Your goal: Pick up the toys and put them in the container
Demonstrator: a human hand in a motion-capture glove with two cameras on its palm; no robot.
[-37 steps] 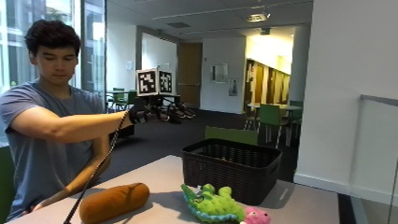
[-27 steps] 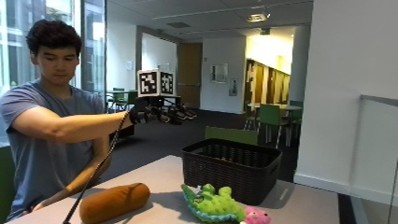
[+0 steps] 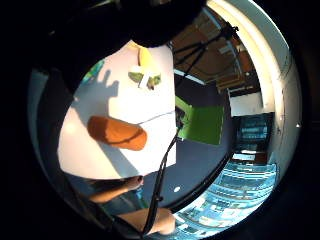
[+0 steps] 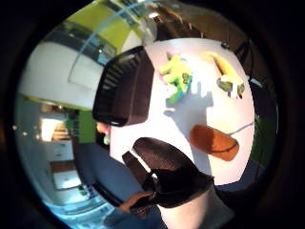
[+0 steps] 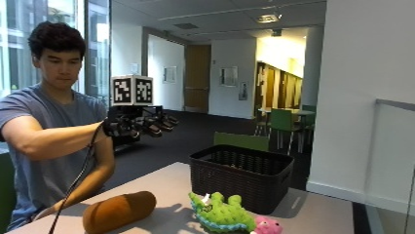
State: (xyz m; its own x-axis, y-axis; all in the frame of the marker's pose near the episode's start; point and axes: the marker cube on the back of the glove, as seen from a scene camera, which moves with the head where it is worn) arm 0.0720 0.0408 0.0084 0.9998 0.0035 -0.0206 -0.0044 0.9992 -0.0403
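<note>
**Gloved hand held high over the table, toys lying below**

The gloved right hand (image 5: 144,126) hangs raised above the table (image 5: 317,214), fingers relaxed and spread, holding nothing. The dark woven container (image 5: 249,175) stands at the far side. Near it lie a green plush toy (image 5: 220,213), a pink toy (image 5: 267,226) and, further left, a brown plush loaf (image 5: 119,211).

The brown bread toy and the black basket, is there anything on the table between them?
Yes. In the outside view the green dinosaur toy lies on the white table between the brown bread toy and the black basket, close to the basket.
</note>
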